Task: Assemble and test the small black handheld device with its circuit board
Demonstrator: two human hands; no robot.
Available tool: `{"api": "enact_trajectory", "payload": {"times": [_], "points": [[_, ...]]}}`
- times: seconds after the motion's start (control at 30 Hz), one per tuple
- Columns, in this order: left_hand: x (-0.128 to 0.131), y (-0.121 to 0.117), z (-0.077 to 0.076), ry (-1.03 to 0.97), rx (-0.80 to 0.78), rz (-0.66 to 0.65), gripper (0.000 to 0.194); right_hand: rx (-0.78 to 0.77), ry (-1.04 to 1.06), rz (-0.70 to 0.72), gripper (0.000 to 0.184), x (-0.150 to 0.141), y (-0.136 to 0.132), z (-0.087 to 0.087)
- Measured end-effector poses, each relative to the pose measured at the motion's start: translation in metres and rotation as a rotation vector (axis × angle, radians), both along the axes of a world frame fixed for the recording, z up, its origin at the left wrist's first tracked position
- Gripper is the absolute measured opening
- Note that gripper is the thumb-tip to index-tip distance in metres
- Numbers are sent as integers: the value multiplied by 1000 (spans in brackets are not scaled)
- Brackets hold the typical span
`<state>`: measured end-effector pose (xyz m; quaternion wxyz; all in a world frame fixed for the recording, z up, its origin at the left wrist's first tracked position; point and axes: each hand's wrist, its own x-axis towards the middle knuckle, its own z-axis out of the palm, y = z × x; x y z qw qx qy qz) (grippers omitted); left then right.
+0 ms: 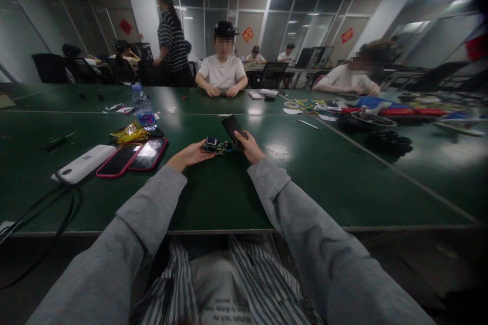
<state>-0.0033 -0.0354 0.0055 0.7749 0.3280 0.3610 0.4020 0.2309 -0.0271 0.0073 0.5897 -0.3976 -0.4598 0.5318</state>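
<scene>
My left hand (193, 155) holds a small green circuit board (221, 149) by its left end, a little above the green table. A dark square part sits on top of the board. In my right hand (249, 146) is a flat black rectangular case (233, 128), tilted up, with my fingers closed round its lower right edge. The case's lower end is close to the board's right end; whether they touch I cannot tell. Both hands are over the middle of the table, in front of me.
Left of my hands lie two red-edged phones (148, 154), a white power bank (86, 163) with black cables, a yellow wrapper (131, 133) and a plastic bottle (142, 104). To the right are a pen (309, 124), tangled wires (308, 105) and a black bundle (389, 142). People sit across the table (213, 203).
</scene>
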Motion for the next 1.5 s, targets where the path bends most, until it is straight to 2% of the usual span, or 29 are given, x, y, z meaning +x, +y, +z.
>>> {"api": "enact_trajectory", "payload": {"times": [0.07,0.2,0.27,0.6,0.77,0.83,0.9,0.97,1.1,1.17,1.3,1.5], "points": [[0,0,0,-8,2,1,25,63,-68,-6,52,-3,-4,3],[0,-1,0,-29,15,-1,25,314,-371,23,53,-7,-8,7],[-1,-2,-1,-37,19,1,26,391,-483,61,54,-8,-9,6],[0,-2,-2,-44,15,25,29,486,-605,142,60,-10,-8,-5],[1,-5,2,-42,11,2,52,587,-691,199,58,-12,-11,-10],[2,-7,3,-19,44,1,51,615,-725,187,57,-13,-13,-8],[4,-9,4,0,95,26,40,600,-712,185,56,-15,-16,-6],[6,-10,4,3,132,58,35,509,-616,199,57,-18,-17,-5],[7,-13,4,-2,156,90,32,123,-244,216,55,-22,-16,-7],[7,-13,4,-11,168,94,30,30,-145,245,49,-23,-15,-8],[7,-13,4,-21,205,77,30,9,-84,304,42,-23,-15,-7],[7,-13,7,44,174,106,39,-24,-31,263,39,-23,-16,-4]]}}
